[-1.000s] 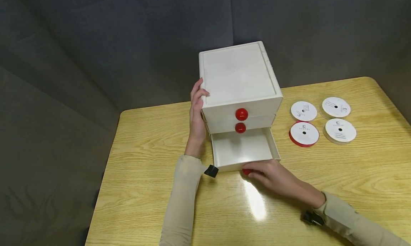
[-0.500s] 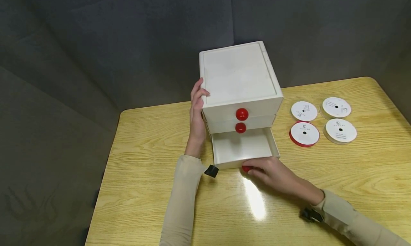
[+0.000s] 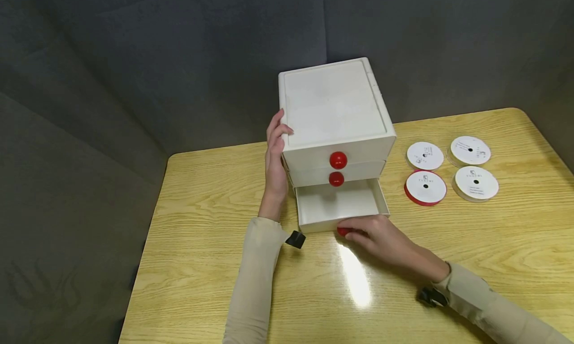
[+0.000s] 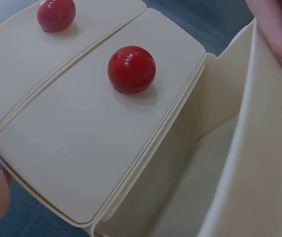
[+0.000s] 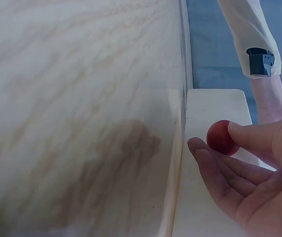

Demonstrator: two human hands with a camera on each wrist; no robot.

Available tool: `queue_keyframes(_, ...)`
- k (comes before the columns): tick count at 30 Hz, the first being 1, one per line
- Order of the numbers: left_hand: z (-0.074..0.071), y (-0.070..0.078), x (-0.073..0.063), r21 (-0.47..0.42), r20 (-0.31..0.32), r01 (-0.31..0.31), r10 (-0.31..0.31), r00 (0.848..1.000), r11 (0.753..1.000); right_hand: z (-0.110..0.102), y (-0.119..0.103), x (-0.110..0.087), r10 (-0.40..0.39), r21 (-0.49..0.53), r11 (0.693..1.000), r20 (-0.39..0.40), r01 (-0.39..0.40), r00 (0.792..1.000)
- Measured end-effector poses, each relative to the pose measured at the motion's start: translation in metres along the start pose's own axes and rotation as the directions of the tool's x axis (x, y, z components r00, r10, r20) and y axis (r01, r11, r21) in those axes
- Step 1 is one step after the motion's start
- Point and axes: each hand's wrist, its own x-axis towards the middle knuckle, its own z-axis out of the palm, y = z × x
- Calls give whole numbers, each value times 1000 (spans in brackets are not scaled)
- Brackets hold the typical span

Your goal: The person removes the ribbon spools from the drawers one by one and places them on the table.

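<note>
A white drawer cabinet (image 3: 334,104) stands on the table with red round knobs on its fronts. Its bottom drawer (image 3: 343,202) is pulled part way out, and I see nothing inside. My right hand (image 3: 385,242) pinches that drawer's red knob (image 5: 222,137) between thumb and fingers, as the right wrist view shows. My left hand (image 3: 274,164) rests along the cabinet's left side, with fingertips over the top edge. Above the bottom drawer, the middle drawer (image 4: 91,123) and the top drawer (image 3: 309,159) are closed.
Right of the cabinet, several ribbon spools lie flat: a red-edged spool (image 3: 425,187) and pale spools, such as the front right spool (image 3: 475,183). A dark cloth (image 3: 215,75) hangs behind the wooden table (image 3: 202,224).
The bottom drawer has slid a little inward, toward the cabinet, with my right hand moving along on its knob. My left hand and the spools have stayed in place.
</note>
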Motion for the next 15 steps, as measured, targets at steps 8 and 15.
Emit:
queue_keyframes(8,0,1,-1,3,0,12,-12,1000,1000,-1,4,5,-11,-19,1000,-21,10,1000)
queue_keyframes(15,0,0,0,3,0,3,-3,1000,1000,-1,8,10,-13,-27,1000,-37,12,999)
